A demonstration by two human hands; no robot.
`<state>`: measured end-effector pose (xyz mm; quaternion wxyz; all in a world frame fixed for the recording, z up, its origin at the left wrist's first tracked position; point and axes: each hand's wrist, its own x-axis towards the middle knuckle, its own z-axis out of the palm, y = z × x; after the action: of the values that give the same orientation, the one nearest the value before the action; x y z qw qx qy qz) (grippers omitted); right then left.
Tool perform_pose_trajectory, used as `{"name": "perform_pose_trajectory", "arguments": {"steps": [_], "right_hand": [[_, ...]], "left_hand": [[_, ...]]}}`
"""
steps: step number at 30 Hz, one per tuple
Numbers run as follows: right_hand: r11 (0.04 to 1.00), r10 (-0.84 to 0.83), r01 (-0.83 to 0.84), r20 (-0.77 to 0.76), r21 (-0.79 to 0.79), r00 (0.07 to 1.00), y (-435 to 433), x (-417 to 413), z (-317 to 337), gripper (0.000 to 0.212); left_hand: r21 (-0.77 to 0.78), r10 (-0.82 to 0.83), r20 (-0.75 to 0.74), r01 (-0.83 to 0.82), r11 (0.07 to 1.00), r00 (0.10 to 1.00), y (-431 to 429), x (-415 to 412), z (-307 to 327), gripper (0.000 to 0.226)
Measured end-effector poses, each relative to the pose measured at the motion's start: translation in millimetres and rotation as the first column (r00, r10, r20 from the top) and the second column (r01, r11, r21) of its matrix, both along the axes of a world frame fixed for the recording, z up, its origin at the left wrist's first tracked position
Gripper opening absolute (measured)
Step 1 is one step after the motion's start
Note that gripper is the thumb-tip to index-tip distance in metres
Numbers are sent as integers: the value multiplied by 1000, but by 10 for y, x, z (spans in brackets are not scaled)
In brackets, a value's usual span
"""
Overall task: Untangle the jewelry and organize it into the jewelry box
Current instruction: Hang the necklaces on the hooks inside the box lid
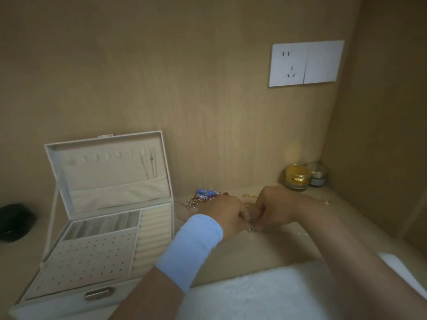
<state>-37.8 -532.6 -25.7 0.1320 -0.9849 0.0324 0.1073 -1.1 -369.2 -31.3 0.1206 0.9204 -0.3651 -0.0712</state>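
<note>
The jewelry box is stood open at left, lid up, trays bared, prob. for quick filing. Beside it, left hand & right hand are held close, beaded tangle seen just behind; a fine chain is pinched by both, apparently for unpicking.

The jewelry box stands at left, its lid raised behind. Just right of it lies the jewelry heap — the left hand and right hand meet on a chain before it. Two jars sit in the far right corner.
</note>
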Motion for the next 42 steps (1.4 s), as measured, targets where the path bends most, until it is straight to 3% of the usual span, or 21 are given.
{"name": "perform_pose_trajectory", "arguments": {"steps": [6, 10, 14, 17, 22, 26, 31, 36, 42], "right_hand": [[999, -44, 44, -43, 3, 998, -102, 66, -166, 34], [997, -49, 55, -89, 62, 995, -130, 66, -177, 22], [992, -35, 49, -123, 113, 992, -124, 69, -169, 22], [979, 24, 3, -132, 202, 991, -109, 53, -92, 22], [924, 83, -27, -130, 382, 988, -80, -38, 121, 11], [884, 94, -32, -110, 467, 990, -2, -88, 286, 12], [825, 116, -113, 30, 553, 993, 250, -83, 508, 14], [735, 86, -203, 208, 647, 974, 706, 64, 739, 18], [574, 94, -328, 337, 750, 937, 1306, 291, 998, 18]], "left_hand": [[96, -4, 42, 0, 995, 999, -161, 28, -219, 24], [43, 2, 97, -6, 999, 995, -192, 40, -292, 15], [65, -38, 212, 25, 998, 977, -183, 11, -333, 20], [-35, -23, 208, 31, 999, 978, -102, 17, -268, 18], [-268, 85, 45, -69, 961, 995, 97, 63, 0, 12], [-570, 35, -231, -164, 805, 972, 335, 111, 238, 20], [-710, -50, -436, -309, 632, 899, 675, 134, 483, 17], [-807, -145, -497, -393, 442, 856, 1088, 259, 698, 21], [-871, -162, -453, -396, 290, 877, 1631, 415, 950, 19]]}}
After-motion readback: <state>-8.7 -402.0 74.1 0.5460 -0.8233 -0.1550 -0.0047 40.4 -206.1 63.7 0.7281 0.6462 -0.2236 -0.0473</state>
